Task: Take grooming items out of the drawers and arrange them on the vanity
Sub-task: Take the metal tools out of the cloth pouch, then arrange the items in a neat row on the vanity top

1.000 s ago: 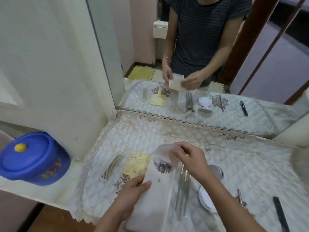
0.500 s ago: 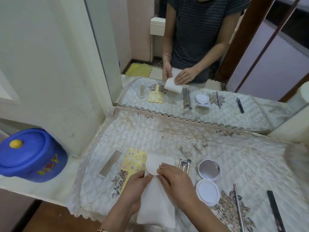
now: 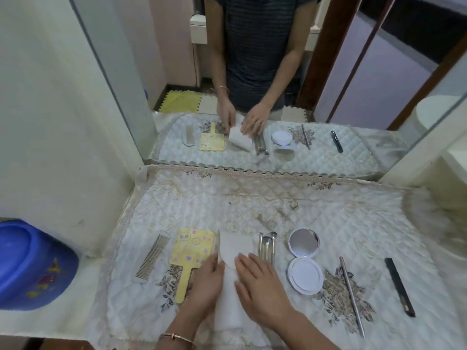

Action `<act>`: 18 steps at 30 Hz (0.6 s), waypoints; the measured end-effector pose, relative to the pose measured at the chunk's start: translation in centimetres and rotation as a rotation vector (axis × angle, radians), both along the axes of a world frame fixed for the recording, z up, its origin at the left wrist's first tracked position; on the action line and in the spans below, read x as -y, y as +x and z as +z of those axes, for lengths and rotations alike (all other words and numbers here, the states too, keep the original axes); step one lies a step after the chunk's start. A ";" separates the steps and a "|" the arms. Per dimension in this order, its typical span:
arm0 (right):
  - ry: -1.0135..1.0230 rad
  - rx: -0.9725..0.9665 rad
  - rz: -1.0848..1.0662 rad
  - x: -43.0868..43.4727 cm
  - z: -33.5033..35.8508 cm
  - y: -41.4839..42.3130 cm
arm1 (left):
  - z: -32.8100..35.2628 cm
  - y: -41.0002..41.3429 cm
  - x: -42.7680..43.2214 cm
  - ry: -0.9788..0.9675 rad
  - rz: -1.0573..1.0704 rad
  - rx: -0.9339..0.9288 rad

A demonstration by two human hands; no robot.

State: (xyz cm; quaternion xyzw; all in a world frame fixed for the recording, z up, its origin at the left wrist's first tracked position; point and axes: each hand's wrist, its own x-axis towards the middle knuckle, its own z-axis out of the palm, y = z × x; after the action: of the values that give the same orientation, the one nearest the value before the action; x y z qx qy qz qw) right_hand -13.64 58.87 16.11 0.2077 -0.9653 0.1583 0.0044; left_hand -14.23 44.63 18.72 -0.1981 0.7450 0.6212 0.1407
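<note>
Both hands press flat on the white pouch (image 3: 233, 251) at the desk's near edge: left hand (image 3: 206, 282) and right hand (image 3: 261, 284), each grip spread (nothing pinched). Beyond lie metal tools (image 3: 266, 247), between hand mirror (image 3: 190, 251) and open compact (image 3: 304, 261).

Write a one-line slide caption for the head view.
Both hands flatten a white pouch on the quilted vanity cover, between hand mirror and metal tools.
</note>
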 end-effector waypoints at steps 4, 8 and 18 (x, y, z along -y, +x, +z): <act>0.028 0.059 -0.010 0.6 -0.9 0.7 | -1.4 0.0 0.4 -0.436 -0.188 -0.333; -0.002 0.036 -0.075 1.0 -0.7 0.7 | -3.6 1.1 1.9 -0.722 -0.593 -0.408; -0.332 -0.049 -0.436 -6.6 0.7 2.7 | -4.5 0.0 1.6 -0.910 -0.731 -0.426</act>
State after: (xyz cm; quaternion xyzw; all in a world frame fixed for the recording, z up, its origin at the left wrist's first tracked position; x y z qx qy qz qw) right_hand -10.93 65.42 16.80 -0.0047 -0.9476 0.3046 0.0958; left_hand -14.28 42.99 14.17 0.1584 0.9665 0.1789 0.0940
